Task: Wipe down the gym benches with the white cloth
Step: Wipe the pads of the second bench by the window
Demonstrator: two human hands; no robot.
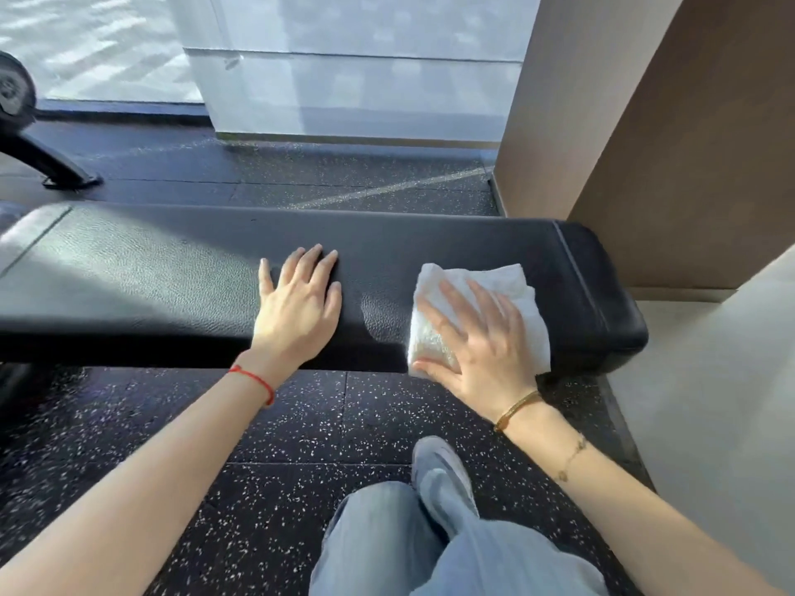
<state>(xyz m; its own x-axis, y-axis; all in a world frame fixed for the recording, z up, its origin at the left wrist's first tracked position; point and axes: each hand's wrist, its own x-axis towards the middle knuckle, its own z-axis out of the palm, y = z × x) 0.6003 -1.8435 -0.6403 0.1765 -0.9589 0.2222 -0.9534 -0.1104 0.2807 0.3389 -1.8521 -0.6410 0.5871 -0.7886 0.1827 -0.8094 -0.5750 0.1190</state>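
bench [172, 273]: black padded top, under both hands
left hand [297, 309]: flat, fingers straight
right hand [477, 342]: spread wide, pressing white cloth [512, 286] near the bench end
floor [215, 445]: dark speckled rubber, I think
beyond: pale glass wall [344, 58]

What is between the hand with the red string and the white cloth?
Nothing but bare black bench, as the head view shows. The left hand lies flat on it; the right hand presses the white cloth.

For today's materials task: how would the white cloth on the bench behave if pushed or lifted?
The white cloth looks thin and creased, so probably floppy and light. Under the flat right hand it likely slides easily over the smooth black bench, though it may bunch at its folds.
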